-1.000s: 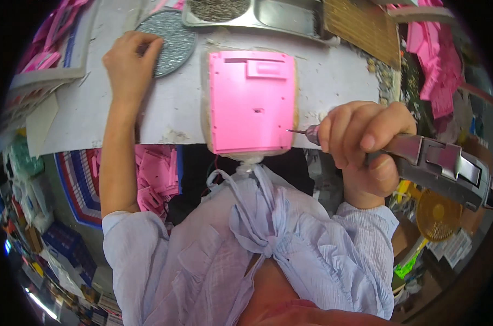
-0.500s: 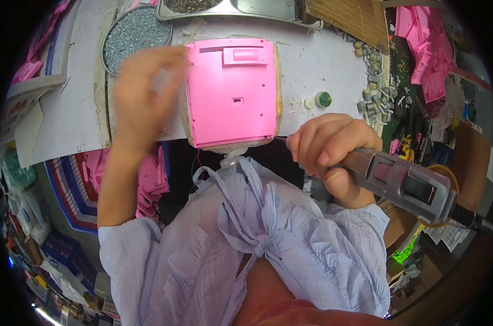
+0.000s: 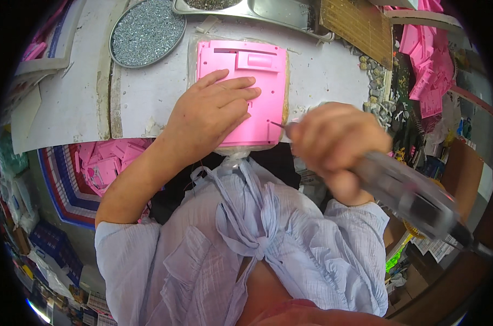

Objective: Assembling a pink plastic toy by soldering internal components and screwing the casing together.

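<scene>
Head view looks straight down at a white worktable (image 3: 148, 103) with a pink plastic panel (image 3: 257, 70) lying flat at about 12 o'clock from the person's chest, resting on a pale pad whose edges show around it. Left hand (image 3: 211, 117) lies palm down on the lower left part of the panel, fingers (image 3: 233, 87) spread a little and stretched flat toward 1 o'clock, pressing on it and gripping nothing. Right hand (image 3: 336, 144), blurred, sits at 3 o'clock from the panel with its fingers curled tight around the grey electric screwdriver (image 3: 409, 195), whose body runs off toward 4 o'clock. Its thin bit (image 3: 279, 125) points toward 9 o'clock and meets the panel near the lower right corner; whether the tip sits in a hole is too small to tell.

At 11 o'clock from the panel a round tray of small silver screws (image 3: 146, 30) stands on the table, just beside it. At 12 o'clock, touching the far table edge, is a metal tray (image 3: 268, 11), and at 1 o'clock a brown ribbed board (image 3: 355, 24). Loose grey small parts (image 3: 374, 81) lie scattered at 2 o'clock, and beyond them at 3 o'clock a heap of pink plastic pieces (image 3: 428, 70). More pink parts (image 3: 108, 165) fill a striped bag below the table at 8 o'clock
</scene>
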Available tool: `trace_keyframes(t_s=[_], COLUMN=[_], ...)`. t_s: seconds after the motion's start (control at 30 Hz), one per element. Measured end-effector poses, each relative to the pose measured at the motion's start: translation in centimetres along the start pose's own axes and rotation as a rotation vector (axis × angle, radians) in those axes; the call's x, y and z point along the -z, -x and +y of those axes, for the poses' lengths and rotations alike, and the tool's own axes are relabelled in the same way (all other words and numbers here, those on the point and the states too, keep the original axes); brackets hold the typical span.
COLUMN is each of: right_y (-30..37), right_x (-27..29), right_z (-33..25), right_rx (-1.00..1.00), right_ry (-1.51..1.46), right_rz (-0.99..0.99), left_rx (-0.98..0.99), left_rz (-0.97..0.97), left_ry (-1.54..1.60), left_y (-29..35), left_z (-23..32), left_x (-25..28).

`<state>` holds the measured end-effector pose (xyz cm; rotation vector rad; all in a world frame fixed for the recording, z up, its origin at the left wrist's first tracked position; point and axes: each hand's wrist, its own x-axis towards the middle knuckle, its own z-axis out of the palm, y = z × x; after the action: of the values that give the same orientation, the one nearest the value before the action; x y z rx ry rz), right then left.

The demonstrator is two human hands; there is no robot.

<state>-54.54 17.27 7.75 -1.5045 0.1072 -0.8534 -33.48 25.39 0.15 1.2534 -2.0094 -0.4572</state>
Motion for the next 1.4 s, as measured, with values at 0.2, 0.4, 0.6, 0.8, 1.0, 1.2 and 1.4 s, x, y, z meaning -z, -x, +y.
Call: trace_keyframes(t_s=[0.2,0.4,0.6,0.8,1.0,1.2,1.4], right_y=[-0.6,-2.9,-3.0,-6.9,-7.7,-8.1,-9.0], right_x=[-0.3,1.9,1.4,4.9,5.9,6.9,2.2], right_z=[1.9,1.6,2.8,1.5,5.6,5.4,0.8], right_rx=[0.046,0.017,0.024,0.008,-0.038,-0.066,-0.009], right_ry=[0.097,0.033,0.201,-0.134,0.018,0.071,-0.284], right_rz=[-0.138,0.006,0.041,-0.001,0.011,-0.045,-0.154], left_rx=[0.029,0.022,0.032,0.039,0.049,0.043,0.118], left_rz=[0.016,-0.002,-0.031,-0.038,-0.026,0.036,0.294], left_ry=[0.042,0.058,0.063,0.082,0.09,0.14,0.137], left_y=[-0.1,-0.1,0.0,-0.5,-0.1,0.4,0.3], left_z=[-0.2,-0.5,-0.6,-0.8,-0.7,-0.6,-0.3], left_x=[0.0,-0.1,0.2,0.2,0.0,-0.3,-0.3])
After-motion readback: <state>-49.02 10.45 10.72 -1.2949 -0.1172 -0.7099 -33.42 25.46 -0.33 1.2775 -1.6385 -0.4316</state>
